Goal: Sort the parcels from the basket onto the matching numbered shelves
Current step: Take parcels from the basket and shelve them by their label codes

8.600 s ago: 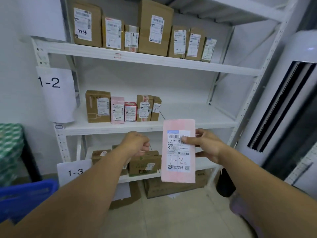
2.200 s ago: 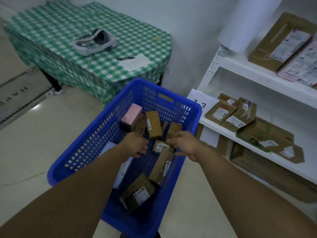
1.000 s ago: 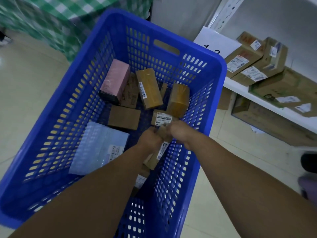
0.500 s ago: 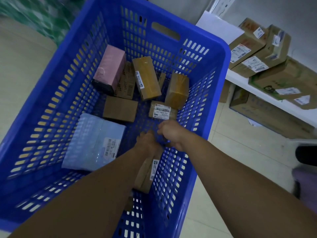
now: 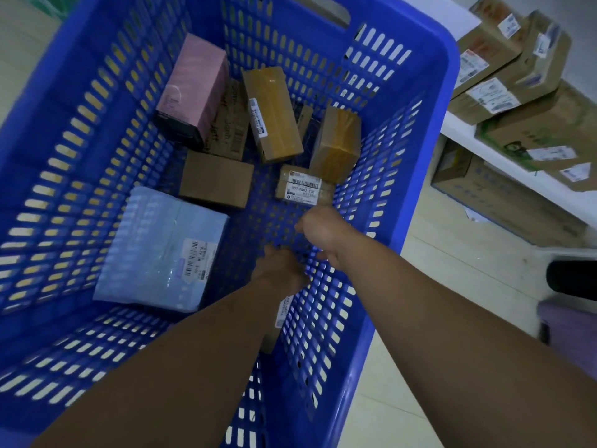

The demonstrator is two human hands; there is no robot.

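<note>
The blue slotted basket fills the view, and both my arms reach down into it. My left hand grips the upper end of a long brown parcel that leans on the basket's right wall; my arm hides most of it. My right hand hovers just beyond with loosely curled fingers and nothing seen in it. Ahead of it lies a small labelled box. Further in are a pink box, several brown boxes and a light blue padded parcel.
To the right runs a white shelf with brown labelled parcels on it. A large carton sits on the floor under it. A dark object stands at the right edge on the pale tiled floor.
The view has dropped closer into the basket. My right hand has come off the long brown parcel and lifted slightly away, while my left hand stays on the parcel's upper end.
</note>
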